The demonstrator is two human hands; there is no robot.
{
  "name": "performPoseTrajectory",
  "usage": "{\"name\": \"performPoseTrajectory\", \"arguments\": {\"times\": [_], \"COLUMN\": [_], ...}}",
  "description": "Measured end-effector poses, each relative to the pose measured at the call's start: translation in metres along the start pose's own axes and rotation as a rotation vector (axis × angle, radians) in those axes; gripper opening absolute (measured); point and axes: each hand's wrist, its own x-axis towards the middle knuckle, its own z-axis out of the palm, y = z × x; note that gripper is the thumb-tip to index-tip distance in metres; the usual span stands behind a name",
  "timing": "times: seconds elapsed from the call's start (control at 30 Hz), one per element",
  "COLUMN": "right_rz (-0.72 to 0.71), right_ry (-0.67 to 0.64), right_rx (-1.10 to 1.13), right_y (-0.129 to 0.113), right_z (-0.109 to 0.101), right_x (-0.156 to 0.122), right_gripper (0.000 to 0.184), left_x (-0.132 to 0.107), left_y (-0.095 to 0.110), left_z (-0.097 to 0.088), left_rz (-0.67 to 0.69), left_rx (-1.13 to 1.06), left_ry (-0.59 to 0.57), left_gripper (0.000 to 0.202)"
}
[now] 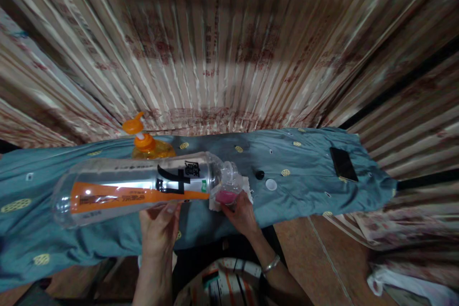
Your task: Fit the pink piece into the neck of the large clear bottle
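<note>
My left hand [159, 229] is closed under a large clear plastic bottle [136, 186] with an orange and black label, holding it tipped on its side, mouth to the right. The bottle's mouth meets a small clear container [229, 186] with pink matter at its bottom. My right hand [241, 213] grips that small container from below, over a white tissue [247, 186] on the cloth-covered table [304, 181].
An orange pump bottle [145, 143] stands behind the big bottle. A black cap [259, 174] and a white cap [271, 184] lie on the teal cloth, a black phone [343, 163] at the right end. Curtains hang behind; tiled floor lies right.
</note>
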Motion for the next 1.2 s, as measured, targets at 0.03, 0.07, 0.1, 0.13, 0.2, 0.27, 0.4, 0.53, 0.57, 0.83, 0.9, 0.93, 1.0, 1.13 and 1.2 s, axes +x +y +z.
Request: {"name": "performPoseTrajectory", "arguments": {"times": [0.03,0.07,0.1,0.13,0.2,0.27,0.4,0.53,0.57,0.83,0.9,0.93,1.0,1.13,1.2], "right_rz": [-0.001,-0.001,0.0,0.001,0.005,0.011,0.013,0.001,0.0,0.016,0.013,0.008,0.001,0.012,0.015], "right_ry": [0.001,0.003,0.006,0.008,0.007,0.005,0.009,0.018,0.017,0.011,0.012,0.011,0.004,0.002,-0.002], "right_rx": [-0.001,-0.001,0.002,0.006,0.013,0.014,0.01,0.01,0.012,0.002,0.0,0.0,0.0,-0.003,0.004], "right_y": [0.0003,0.0004,0.0005,0.0004,0.0002,0.0003,0.0011,0.0011,0.0009,0.0014,0.0022,0.0025,0.003,0.0027,0.0025], "right_z": [0.0004,0.0007,0.0008,0.0008,0.0005,0.0004,0.0012,0.0011,0.0008,0.0016,0.0026,0.0029,0.0032,0.0025,0.0022], "right_x": [-0.0002,-0.0004,-0.0004,-0.0005,-0.0005,-0.0006,-0.001,-0.0005,-0.0002,-0.0008,-0.0011,-0.0012,-0.0013,-0.001,-0.0008], "right_gripper": [0.063,0.062,0.062,0.062,0.061,0.061,0.061,0.061,0.061,0.061,0.062,0.063,0.065,0.064,0.062], "left_x": [0.0001,0.0002,0.0002,0.0002,0.0005,0.001,0.002,0.0016,0.0013,-0.0009,-0.0006,-0.0003,0.0002,0.0004,0.0002], "left_y": [-0.0003,-0.0007,-0.001,-0.0014,-0.0023,-0.0031,-0.0038,-0.003,-0.0025,0.0004,0.0004,0.0003,-0.0001,-0.0011,-0.0011], "left_z": [0.0002,0.0002,-0.0001,-0.0004,-0.0013,-0.0019,-0.0012,0.002,0.0028,0.0052,0.0053,0.0054,0.0056,0.0061,0.0063], "left_rz": [0.006,0.012,0.016,0.017,0.016,0.016,0.007,-0.001,0.0,-0.025,-0.025,-0.026,-0.023,-0.004,0.001], "left_rx": [-0.009,-0.019,-0.024,-0.026,-0.025,-0.024,-0.026,-0.032,-0.039,-0.038,-0.029,-0.023,-0.015,-0.006,-0.002], "left_ry": [0.005,0.011,0.016,0.018,0.019,0.022,0.034,0.043,0.047,0.092,0.102,0.102,0.094,0.08,0.063], "left_gripper": [0.039,0.039,0.039,0.039,0.039,0.039,0.038,0.041,0.043,0.051,0.052,0.053,0.054,0.052,0.049]}}
